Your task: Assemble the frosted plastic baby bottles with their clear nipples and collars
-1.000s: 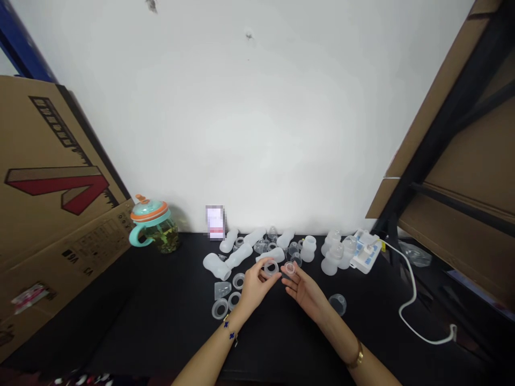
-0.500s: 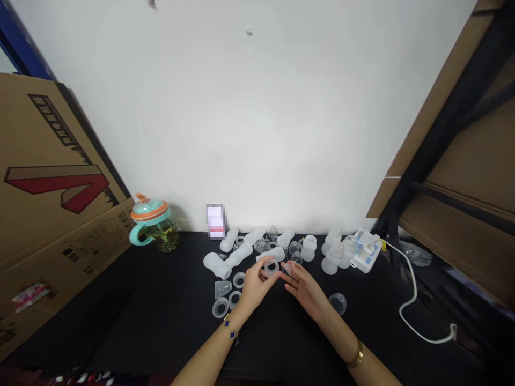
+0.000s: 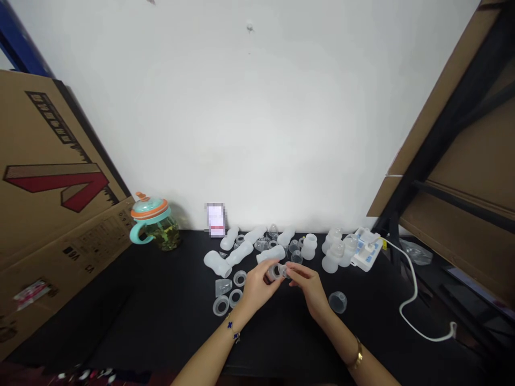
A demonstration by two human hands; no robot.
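My left hand (image 3: 256, 287) is closed on a translucent bottle collar ring (image 3: 274, 272), tilted up above the black table. Against the ring's right side, my right hand (image 3: 309, 287) pinches a small clear bottle teat (image 3: 284, 271); whether it sits inside the ring I cannot tell. Left of my hands lie more rings (image 3: 221, 306) and a clear cup-shaped cap (image 3: 223, 287). Frosted bottle bodies (image 3: 217, 264) lie on their sides behind them, among small clear parts. A clear dome cap (image 3: 337, 302) rests by my right forearm.
Several bottles with teats (image 3: 333, 256) stand at the back right, beside a white power strip (image 3: 367, 249) with a cable (image 3: 414, 287). A teapot (image 3: 155, 222) and a phone-like screen (image 3: 216, 220) stand along the wall. Cardboard boxes (image 3: 60, 187) flank the table.
My right hand has moved its fingers in to the ring and brought the teat against it. The ring has turned from facing me to facing more to the right.
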